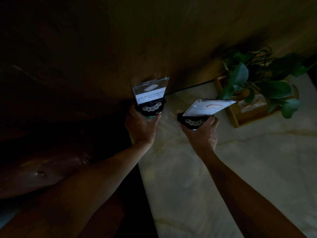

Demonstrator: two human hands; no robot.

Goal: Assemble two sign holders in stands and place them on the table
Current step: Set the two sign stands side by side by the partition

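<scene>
The scene is dim. My left hand [140, 126] grips a black round stand [151, 107] with a row of pale buttons; a clear sign holder [149, 90] with a white printed card stands upright in it, at the table's far left corner. My right hand [202, 133] grips a second black stand [192, 120] with buttons, resting on or just above the pale marble table [223, 177]. Its clear sign holder [209, 107], showing a red-outlined label, leans far to the right.
A potted green plant [257, 83] sits in a wooden tray [240, 115] at the table's back right, close to the tilted sign. A dark wooden wall [103, 48] runs behind. A dark brown seat [42, 169] lies left of the table edge.
</scene>
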